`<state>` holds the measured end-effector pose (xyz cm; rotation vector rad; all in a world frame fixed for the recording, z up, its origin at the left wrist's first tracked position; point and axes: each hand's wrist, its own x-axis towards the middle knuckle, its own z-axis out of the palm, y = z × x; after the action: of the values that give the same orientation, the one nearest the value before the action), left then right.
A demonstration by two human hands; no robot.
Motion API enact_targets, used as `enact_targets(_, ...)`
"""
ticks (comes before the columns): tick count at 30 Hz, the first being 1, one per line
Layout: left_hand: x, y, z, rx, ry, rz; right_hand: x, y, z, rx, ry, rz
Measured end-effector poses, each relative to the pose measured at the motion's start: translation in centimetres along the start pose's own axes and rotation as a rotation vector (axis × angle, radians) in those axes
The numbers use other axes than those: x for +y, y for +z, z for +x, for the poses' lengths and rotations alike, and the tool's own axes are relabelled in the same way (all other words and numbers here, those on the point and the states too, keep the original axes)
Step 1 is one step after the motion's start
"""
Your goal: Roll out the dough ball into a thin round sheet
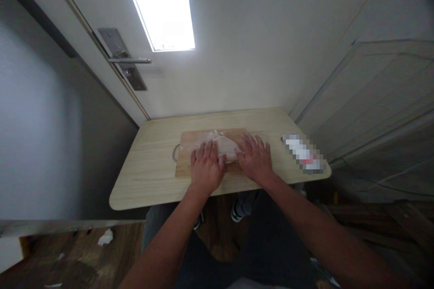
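Note:
A pale, flattened piece of dough (228, 148) lies on a wooden cutting board (183, 169), with white flour scattered around its far edge. My left hand (206, 165) rests palm down over the dough's left part, its fingers stretched toward the door. On the other side, my right hand (255, 157) lies with fingers spread at the dough's right edge and over the board. Both thumbs are close to the near edge of the dough. What is under the palms is hidden.
The board, with a metal ring handle (175, 153) on its left, sits on a light wooden table (142, 167). A pixelated object (303, 153) lies on the table at right. Behind stands a white door with a lever handle (130, 60). Crumpled white paper (106, 237) lies on the floor.

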<state>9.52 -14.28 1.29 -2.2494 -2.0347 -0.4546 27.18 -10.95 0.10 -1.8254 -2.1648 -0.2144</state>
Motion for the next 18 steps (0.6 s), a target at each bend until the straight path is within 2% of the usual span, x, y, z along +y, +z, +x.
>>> enact_targets(6,0.0,0.1,0.4,-0.016,-0.001,-0.003,0.2,0.5,0.4,0.000,0.002,0.027)
enact_targets(18,-0.4,0.0,3.9,-0.014,0.014,0.019,0.3,1.1,3.8,-0.072,0.025,0.017)
